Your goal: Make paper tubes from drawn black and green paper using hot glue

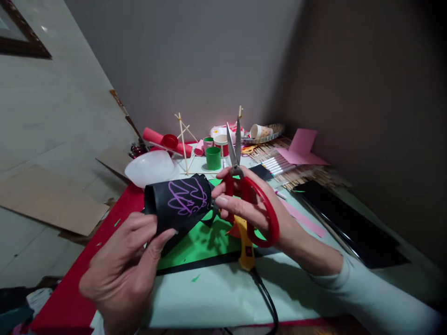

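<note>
A grey wall [195, 56] stands behind our pale-covered table [202, 298]. Left of the frame's centre is the black paper roll [161, 202], marked in purple, its left end pinched by our left hand [122, 265]. At its right end, our right hand [256, 200] grips the red-handled scissors [236, 170], blades parted and pointing up. We judge this a shaping step on the roll; the next move seems to call for steady support and guarded blades. Below lie a green sheet [195, 244] and a yellow corded tool [247, 256]; beyond stands a green cup [213, 159].
</note>
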`<state>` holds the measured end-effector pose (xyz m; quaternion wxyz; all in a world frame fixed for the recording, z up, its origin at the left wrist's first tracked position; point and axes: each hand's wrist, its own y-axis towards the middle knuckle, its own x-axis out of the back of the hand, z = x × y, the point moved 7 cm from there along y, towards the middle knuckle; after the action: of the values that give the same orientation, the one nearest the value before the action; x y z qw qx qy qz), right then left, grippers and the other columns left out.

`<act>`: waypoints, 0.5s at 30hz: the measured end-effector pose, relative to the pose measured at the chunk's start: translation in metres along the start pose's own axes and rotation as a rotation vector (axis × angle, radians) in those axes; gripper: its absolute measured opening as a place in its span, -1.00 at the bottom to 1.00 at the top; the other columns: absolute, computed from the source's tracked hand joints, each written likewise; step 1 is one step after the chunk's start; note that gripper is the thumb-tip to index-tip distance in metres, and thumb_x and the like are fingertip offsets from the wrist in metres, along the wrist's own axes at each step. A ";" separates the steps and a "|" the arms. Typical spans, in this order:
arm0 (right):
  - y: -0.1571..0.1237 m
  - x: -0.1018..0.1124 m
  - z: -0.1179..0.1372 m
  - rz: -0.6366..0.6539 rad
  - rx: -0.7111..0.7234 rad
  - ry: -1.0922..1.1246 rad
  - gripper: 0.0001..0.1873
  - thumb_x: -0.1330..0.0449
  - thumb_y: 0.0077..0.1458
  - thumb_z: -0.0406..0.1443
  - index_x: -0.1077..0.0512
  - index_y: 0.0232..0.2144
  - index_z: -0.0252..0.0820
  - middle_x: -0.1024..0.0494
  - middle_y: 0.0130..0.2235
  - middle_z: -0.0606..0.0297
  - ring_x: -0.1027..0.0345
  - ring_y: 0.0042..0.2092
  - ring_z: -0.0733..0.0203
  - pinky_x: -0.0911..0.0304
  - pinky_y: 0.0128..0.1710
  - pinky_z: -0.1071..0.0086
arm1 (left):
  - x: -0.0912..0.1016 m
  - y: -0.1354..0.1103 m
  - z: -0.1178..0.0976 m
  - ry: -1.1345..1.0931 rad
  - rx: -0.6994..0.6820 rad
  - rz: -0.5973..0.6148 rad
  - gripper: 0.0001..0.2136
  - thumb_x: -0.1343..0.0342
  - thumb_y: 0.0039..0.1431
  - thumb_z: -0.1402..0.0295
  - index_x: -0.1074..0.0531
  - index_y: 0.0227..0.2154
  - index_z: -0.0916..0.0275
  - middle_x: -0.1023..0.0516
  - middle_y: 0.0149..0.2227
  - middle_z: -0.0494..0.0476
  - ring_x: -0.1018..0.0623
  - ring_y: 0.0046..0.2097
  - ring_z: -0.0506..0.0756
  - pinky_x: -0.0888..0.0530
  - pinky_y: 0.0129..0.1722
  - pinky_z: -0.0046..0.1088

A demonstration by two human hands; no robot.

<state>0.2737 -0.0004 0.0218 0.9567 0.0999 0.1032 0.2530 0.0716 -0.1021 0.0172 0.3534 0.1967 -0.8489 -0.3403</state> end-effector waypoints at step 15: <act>-0.002 0.020 -0.002 -0.105 0.121 -0.028 -0.57 -0.39 0.13 -0.15 -0.30 -0.07 -0.13 -0.46 -0.22 0.37 -0.41 -0.32 0.31 -0.37 -0.30 0.35 | -0.021 0.004 -0.036 -0.037 -0.346 -0.143 -0.65 -0.21 0.12 0.68 -0.61 -0.16 0.09 -0.57 -0.29 0.02 -0.56 -0.27 0.09 -0.48 -0.20 -0.31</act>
<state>0.2909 0.0087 0.0160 0.9622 0.1557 0.1102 0.1942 0.1118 -0.1034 0.0292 0.3412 0.1865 -0.7679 -0.5091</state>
